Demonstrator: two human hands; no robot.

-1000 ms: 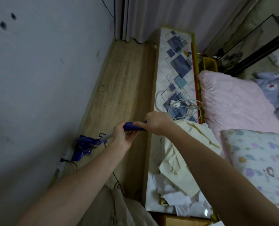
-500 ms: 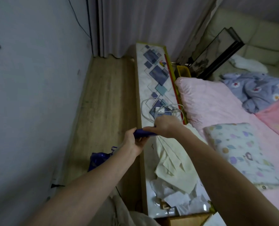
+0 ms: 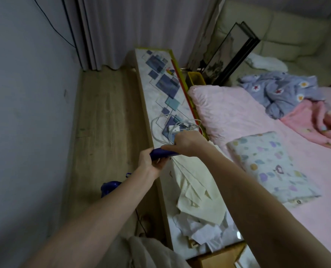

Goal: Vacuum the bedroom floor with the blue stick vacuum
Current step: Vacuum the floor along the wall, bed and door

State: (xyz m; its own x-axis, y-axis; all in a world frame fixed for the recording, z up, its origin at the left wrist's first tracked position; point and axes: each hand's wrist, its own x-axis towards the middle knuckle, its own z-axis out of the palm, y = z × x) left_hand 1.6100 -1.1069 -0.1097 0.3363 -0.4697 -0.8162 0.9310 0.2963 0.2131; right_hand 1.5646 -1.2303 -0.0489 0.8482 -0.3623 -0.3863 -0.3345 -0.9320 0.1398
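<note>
You had both hands wrapped on the blue stick vacuum's handle, left hand lower, right hand above, fingers curled tight. Its body sat on the wood floor beside the wall; long, straight strokes toward the curtain would have served best.

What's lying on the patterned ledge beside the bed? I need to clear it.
White cables, cream cloth and crumpled paper lie on the ledge; anything beneath them is hidden.
</note>
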